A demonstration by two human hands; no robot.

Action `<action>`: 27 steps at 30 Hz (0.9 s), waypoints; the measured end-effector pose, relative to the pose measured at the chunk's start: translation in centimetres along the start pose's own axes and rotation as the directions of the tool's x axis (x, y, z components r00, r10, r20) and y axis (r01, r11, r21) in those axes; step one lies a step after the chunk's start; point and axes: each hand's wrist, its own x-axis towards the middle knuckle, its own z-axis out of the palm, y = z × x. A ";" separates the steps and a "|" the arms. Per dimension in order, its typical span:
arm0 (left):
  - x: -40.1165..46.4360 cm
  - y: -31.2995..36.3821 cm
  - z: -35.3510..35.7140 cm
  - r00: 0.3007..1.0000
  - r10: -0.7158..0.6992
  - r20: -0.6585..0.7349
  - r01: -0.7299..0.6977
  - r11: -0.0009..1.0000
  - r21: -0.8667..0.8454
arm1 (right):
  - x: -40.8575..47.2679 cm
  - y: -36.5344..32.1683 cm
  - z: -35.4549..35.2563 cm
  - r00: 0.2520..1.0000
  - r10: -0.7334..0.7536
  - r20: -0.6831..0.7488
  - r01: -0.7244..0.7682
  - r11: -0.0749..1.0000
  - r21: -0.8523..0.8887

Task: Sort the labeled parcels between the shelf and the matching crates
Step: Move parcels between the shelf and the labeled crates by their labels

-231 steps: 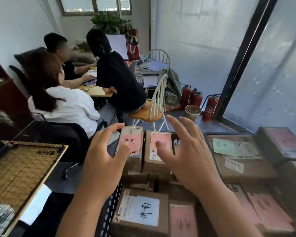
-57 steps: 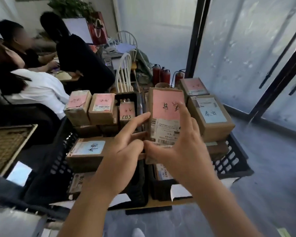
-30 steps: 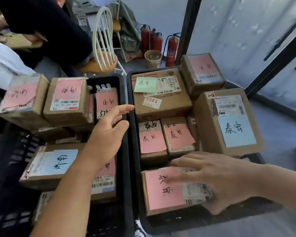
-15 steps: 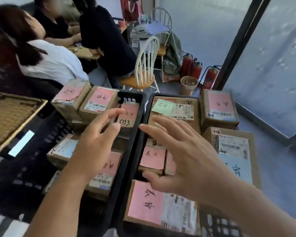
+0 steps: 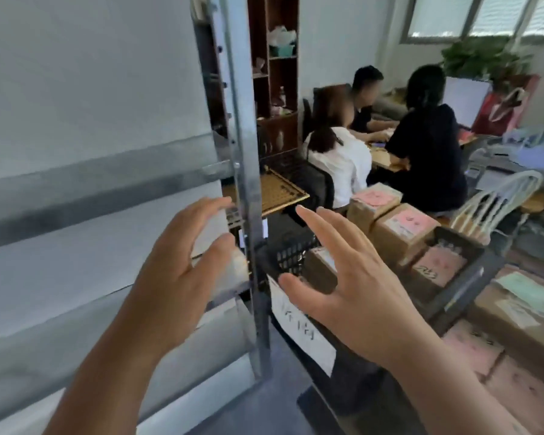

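Observation:
A grey metal shelf (image 5: 245, 171) with bare boards fills the left half of the head view. My left hand (image 5: 182, 271) hovers in front of its upright post, fingers spread, holding nothing. My right hand (image 5: 349, 287) is raised beside it, fingers spread and empty, in front of a black crate (image 5: 471, 277). Cardboard parcels with pink labels (image 5: 405, 227) stand in that crate. More parcels with pink and green labels (image 5: 522, 312) lie at the right edge. A white paper sign (image 5: 302, 331) hangs on the crate's front.
Three people sit at a desk (image 5: 387, 161) behind the crates, with a white chair (image 5: 496, 205) at the right. A dark wooden bookcase (image 5: 274, 73) stands behind the shelf post. A wooden game board (image 5: 283, 193) lies beside it. Grey floor (image 5: 264, 412) shows below.
The view has swung left from the crates to the shelf. Both hands have lifted off the parcels and now hover empty near the shelf post.

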 end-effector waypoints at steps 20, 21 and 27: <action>-48.8 -11.1 -48.8 0.492 -0.324 -0.808 0.692 0.709 0.137 | -12.0 -55.2 32.1 0.491 -0.756 0.432 0.565 0.654 0.503; -49.9 -11.5 -49.8 0.473 -0.316 -0.823 0.709 0.690 0.142 | -12.2 -56.4 32.9 0.479 -0.764 0.432 0.577 0.645 0.502; -56.0 -15.1 -59.3 0.349 -0.259 -0.901 0.791 0.597 0.135 | -12.2 -68.1 41.1 0.346 -0.847 0.404 0.655 0.527 0.542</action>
